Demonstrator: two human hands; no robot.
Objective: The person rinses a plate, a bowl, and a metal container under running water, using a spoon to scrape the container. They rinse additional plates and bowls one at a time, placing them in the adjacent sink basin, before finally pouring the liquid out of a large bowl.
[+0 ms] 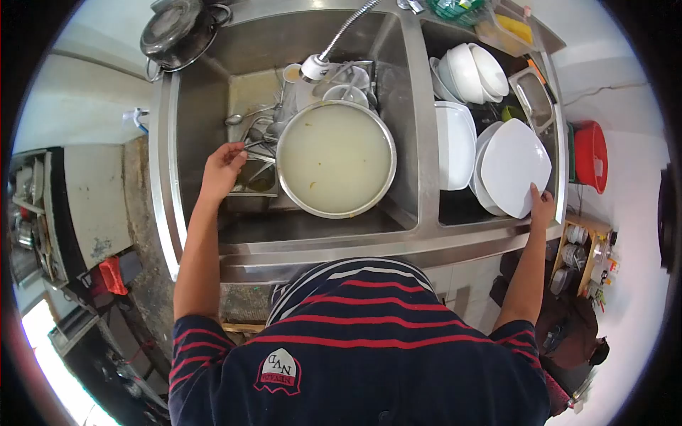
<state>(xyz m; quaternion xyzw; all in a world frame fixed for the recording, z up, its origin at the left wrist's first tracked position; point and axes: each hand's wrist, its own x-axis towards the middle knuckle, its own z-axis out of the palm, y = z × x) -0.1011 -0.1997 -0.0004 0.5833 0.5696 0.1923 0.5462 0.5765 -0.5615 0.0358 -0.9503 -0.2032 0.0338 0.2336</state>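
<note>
My left hand point(224, 165) reaches into the left sink basin point(206, 85) and closes on metal cutlery point(257, 145) lying beside a large round metal basin of cloudy water point(335, 157). My right hand point(541, 204) grips the near edge of a white square plate point(515, 167) that leans in the right basin point(455, 209) among other white dishes. A flexible tap head point(315, 67) hangs over the left basin.
White plates point(455, 142) and stacked white bowls point(472, 71) fill the right basin. A dark pot point(177, 32) sits at the sink's far left corner. A red bucket point(591, 155) stands to the right. Shelves with jars point(590, 259) are lower right.
</note>
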